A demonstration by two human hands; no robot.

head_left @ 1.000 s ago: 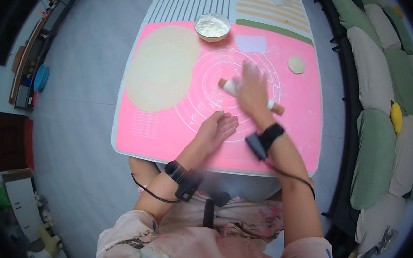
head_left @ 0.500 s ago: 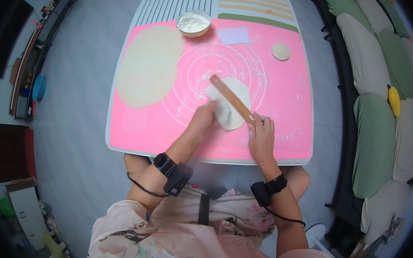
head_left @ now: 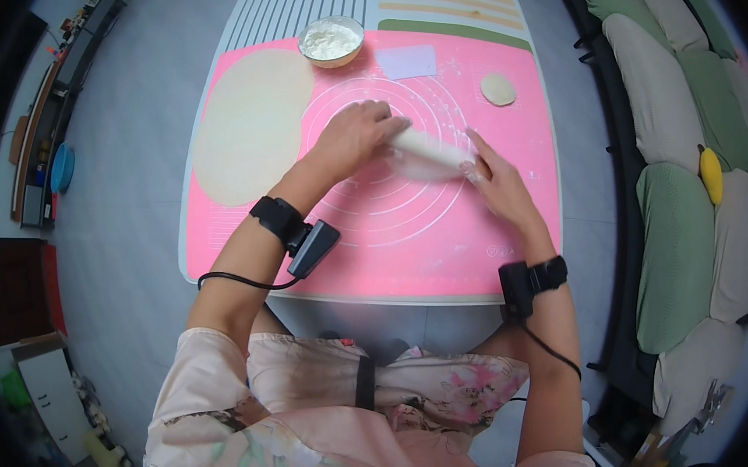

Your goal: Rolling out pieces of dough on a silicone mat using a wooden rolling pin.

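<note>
A thin white sheet of dough (head_left: 433,149) is draped around the wooden rolling pin (head_left: 483,166) over the middle of the pink mat. Its lower edge hangs loose and is smeared by motion. My left hand (head_left: 357,136) closes on the left end of the pin, fingers curled over it. At the other end my right hand (head_left: 508,187) grips the pin between thumb and fingers. Most of the pin is hidden by dough and hands.
The pink mat (head_left: 371,264) has printed circles and flour smears. A large flat dough sheet (head_left: 250,127) lies at left, a glass bowl of flour (head_left: 331,42) behind, beside a pale scraper (head_left: 407,61). A small dough round (head_left: 498,90) sits far right.
Both hands have moved away from me. The dough sheet, which lay flat under the tilted pin, is now wrapped around it. My left hand went from the dough's edge to the pin's left end.
</note>
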